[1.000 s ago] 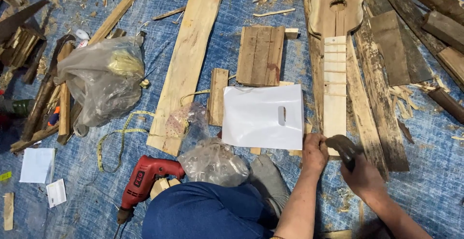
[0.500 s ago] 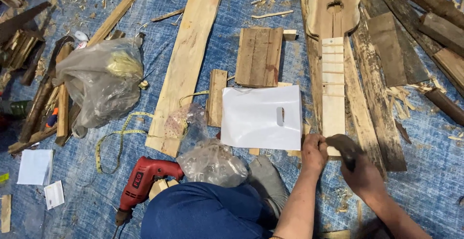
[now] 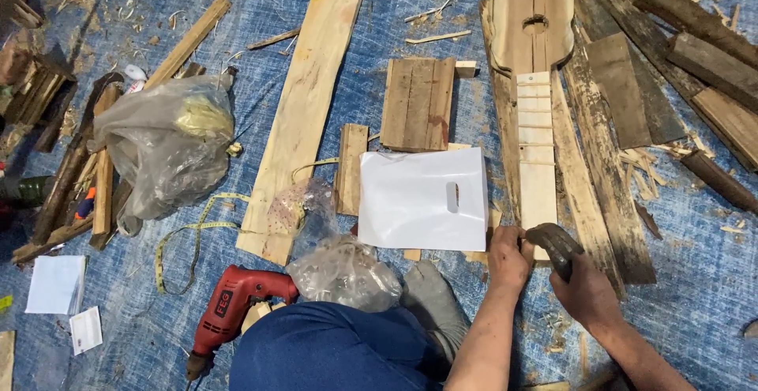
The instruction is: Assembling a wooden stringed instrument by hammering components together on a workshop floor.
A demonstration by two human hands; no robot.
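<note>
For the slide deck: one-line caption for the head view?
Left hand steadies a pale wooden strip while right hand holds a hammer.

— What are the hands doing?

— The left hand (image 3: pixel 509 258) rests on the near end of a pale wooden neck piece (image 3: pixel 536 162), a slatted strip joined to a guitar-shaped board (image 3: pixel 534 24) with a round hole. The right hand (image 3: pixel 586 290) grips a dark hammer head (image 3: pixel 553 245) just beside that end.

— And around them?

— A white plastic bag (image 3: pixel 422 199) with a handle slot lies just left of the neck. Above it sits a small pallet panel (image 3: pixel 418 103). A long pale plank (image 3: pixel 304 107) runs diagonally. A red power drill (image 3: pixel 229 312) lies by the blue-trousered knee (image 3: pixel 332 351), near a yellow measuring tape (image 3: pixel 185 237). Everything lies on a blue tarp (image 3: pixel 695 280).
</note>
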